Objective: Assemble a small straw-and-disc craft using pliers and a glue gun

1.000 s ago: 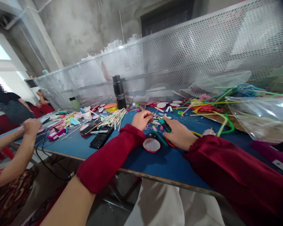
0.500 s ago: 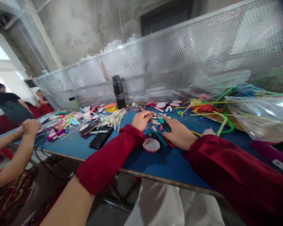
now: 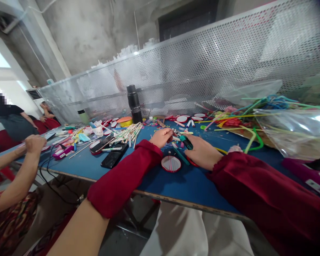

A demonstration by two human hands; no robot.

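Lowered left hand (image 3: 162,137) slightly since the earlier frame, flattening its knuckles and baring more of a brown piece (image 3: 161,123) behind its fingers. Could lose a dropped bit on the bench (image 3: 165,186) beneath the fingers, given loose scraps (image 3: 186,133) there. Could knock the white disc (image 3: 167,165), just on the near side of the fingers, by dropping a wrist. Could nip the left fingertips through squeezing early or slipping, with the metal tip (image 3: 176,134) of the green-handled tool (image 3: 186,141) at or just beside them. Grasping that tool by the fingers of the right hand (image 3: 204,151); pinching left fingers together, with anything between too small to tell. Looks green and dark along the handle, narrowing to bright metal toward the left fingers.
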